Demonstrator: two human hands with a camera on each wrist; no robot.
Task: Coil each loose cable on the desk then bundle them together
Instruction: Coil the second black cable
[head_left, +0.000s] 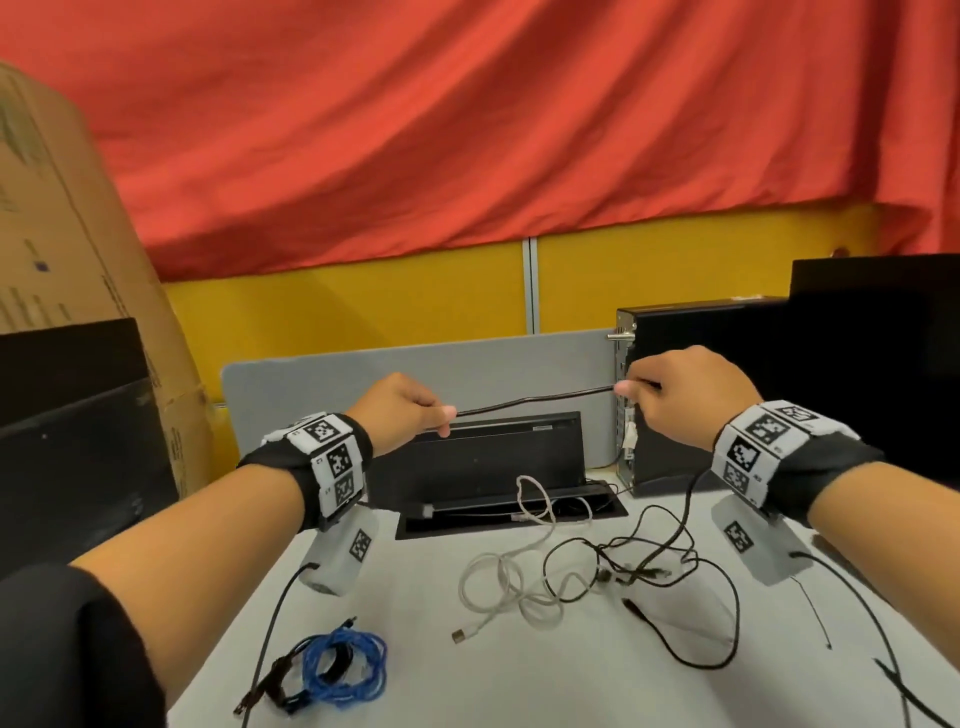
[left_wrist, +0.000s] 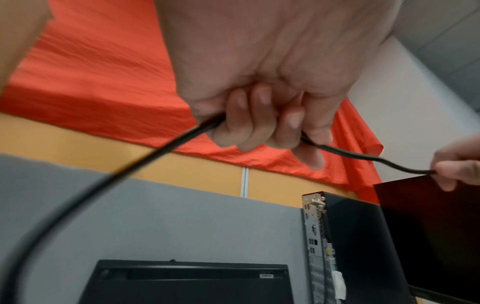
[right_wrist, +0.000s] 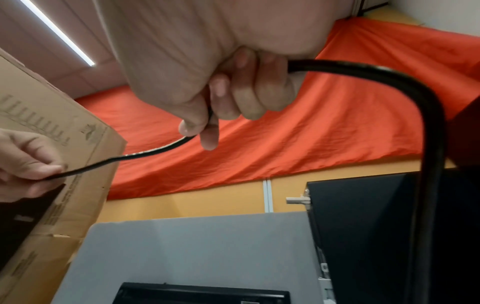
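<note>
Red cloth hangs behind the pale desk (head_left: 363, 571), w/ a yellow partition below it. Head view: left hand (head_left: 402, 410) and right hand (head_left: 680, 395) hold a black cable (head_left: 535, 400) raised over the desk, a short span stretched nearly straight betw. them, prob. to pull out kinks before making a loop. Each thumb and forefinger pinch it. Rest of it drops from the right hand into the loose black tangle (head_left: 649, 566) on the desk. White cable (head_left: 498, 577) lies uncoiled beside that. Blue cable (head_left: 345, 667) already sits coiled at front left, so I'd judge one done, others pending.

Left wrist view: fingers (left_wrist: 259, 123) curled round the cable (left_wrist: 345, 152), thumb pressing it; a slack length swings away at lower left.

Right wrist view: fingers (right_wrist: 246, 92) wrapped on the cable (right_wrist: 389, 72), which bends sharply down on the far side, thumb and forefinger clamping the stretched part. Cardboard box (right_wrist: 52, 144) stands at left, black PC case (right_wrist: 363, 226) at right.
</note>
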